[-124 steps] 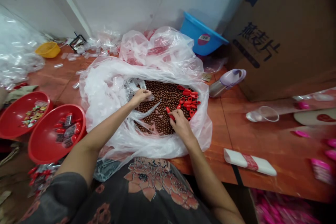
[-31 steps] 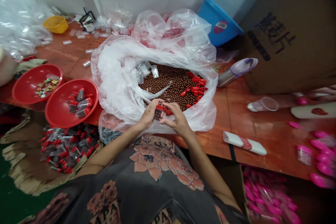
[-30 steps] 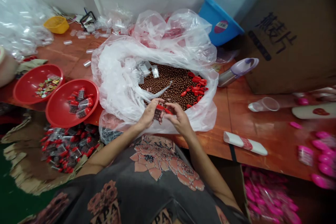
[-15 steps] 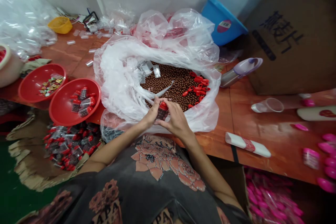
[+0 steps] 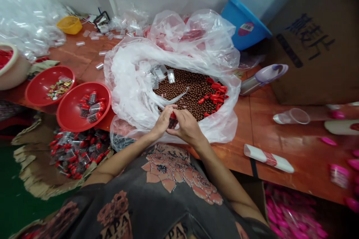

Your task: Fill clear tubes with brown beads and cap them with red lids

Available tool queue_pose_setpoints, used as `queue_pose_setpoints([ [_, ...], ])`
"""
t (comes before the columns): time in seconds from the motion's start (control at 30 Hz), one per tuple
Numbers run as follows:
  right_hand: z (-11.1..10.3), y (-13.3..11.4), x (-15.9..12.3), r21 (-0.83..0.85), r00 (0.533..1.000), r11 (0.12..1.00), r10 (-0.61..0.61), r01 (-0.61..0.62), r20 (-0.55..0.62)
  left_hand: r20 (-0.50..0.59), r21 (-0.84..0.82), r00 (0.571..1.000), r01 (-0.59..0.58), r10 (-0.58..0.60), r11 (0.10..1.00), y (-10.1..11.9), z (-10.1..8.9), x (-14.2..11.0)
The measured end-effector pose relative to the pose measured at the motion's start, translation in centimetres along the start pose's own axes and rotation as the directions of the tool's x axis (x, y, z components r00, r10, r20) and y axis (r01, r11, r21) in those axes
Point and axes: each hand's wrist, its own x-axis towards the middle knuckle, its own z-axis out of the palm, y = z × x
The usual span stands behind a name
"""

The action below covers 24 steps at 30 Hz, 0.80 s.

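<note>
My left hand (image 5: 162,123) and my right hand (image 5: 186,127) meet above the near edge of a large clear plastic bag (image 5: 126,89). Between them they grip a small clear bottle with a red cap (image 5: 173,120), mostly hidden by my fingers. The bag holds a mound of small brown beads (image 5: 190,99). Loose red caps (image 5: 215,92) lie on the beads at its right side, and small clear packets (image 5: 159,74) lie at the back.
To the left stand two red bowls (image 5: 49,86) (image 5: 84,106), with a heap of filled bottles (image 5: 78,153) on cardboard below. A blue basin (image 5: 244,26) and a brown carton (image 5: 314,44) stand at the back right. Pink items lie on the orange table (image 5: 280,145).
My hands have closed in around the bottle, and its red cap is now mostly covered. Earlier they were apart among the beads. The view has drifted slightly, so everything sits further right.
</note>
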Motion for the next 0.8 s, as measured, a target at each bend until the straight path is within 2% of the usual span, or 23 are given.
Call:
queue_pose_setpoints([
  [0.17, 0.4, -1.1, 0.9, 0.018, 0.999, 0.999, -0.034, 0.034, 0.006, -0.118, -0.071, 0.993, -0.007, -0.001, 0.997, 0.4, -1.4, -0.3],
  [0.27, 0.1, -1.3, 1.8, 0.011, 1.000, 1.000, -0.020, 0.020, 0.008, -0.113, -0.159, 0.993, 0.025, -0.044, 0.987, 0.9, -2.2, -0.1],
  [0.37, -0.3, -1.2, 2.7, -0.034, 0.999, 0.999, -0.032, 0.033, 0.039, -0.099, -0.227, 0.993, 0.042, -0.066, 0.973, 1.1, -2.2, 0.0],
  [0.47, -0.1, -1.4, 3.2, -0.055, 0.994, 0.996, -0.062, 0.067, 0.095, -0.136, -0.239, 0.988, 0.043, -0.078, 0.970, 0.8, -1.9, -0.1],
  [0.53, 0.3, -1.9, 3.3, -0.041, 0.989, 0.997, -0.065, 0.071, 0.130, -0.177, -0.218, 0.981, 0.039, -0.079, 0.975, 0.8, -2.6, -0.3],
  [0.6, 1.0, -2.3, 3.1, -0.022, 0.987, 0.998, -0.058, 0.062, 0.153, -0.249, -0.128, 0.968, -0.008, -0.024, 0.992, 1.5, -4.8, -0.5],
  [0.63, 1.3, -2.2, 2.9, -0.014, 0.985, 0.998, -0.053, 0.056, 0.166, -0.298, -0.050, 0.954, -0.055, 0.038, 0.997, 2.1, -6.5, -0.6],
  [0.67, 1.7, -2.0, 2.7, -0.010, 0.983, 0.999, -0.041, 0.044, 0.180, -0.381, 0.063, 0.915, -0.119, 0.134, 0.991, 2.8, -8.7, -0.7],
  [0.73, 2.1, -0.9, 2.2, -0.013, 0.979, 1.000, 0.021, -0.019, 0.203, -0.535, 0.298, 0.785, -0.170, 0.312, 0.939, 4.6, -13.9, -1.1],
  [0.77, 2.1, -0.1, 2.0, -0.020, 0.977, 0.998, 0.069, -0.066, 0.202, -0.589, 0.399, 0.717, -0.142, 0.372, 0.906, 5.5, -16.6, -1.4],
  [0.8, 2.0, 1.0, 1.7, -0.030, 0.975, 0.993, 0.118, -0.115, 0.188, -0.606, 0.503, 0.684, -0.067, 0.407, 0.861, 6.3, -19.1, -1.7],
])
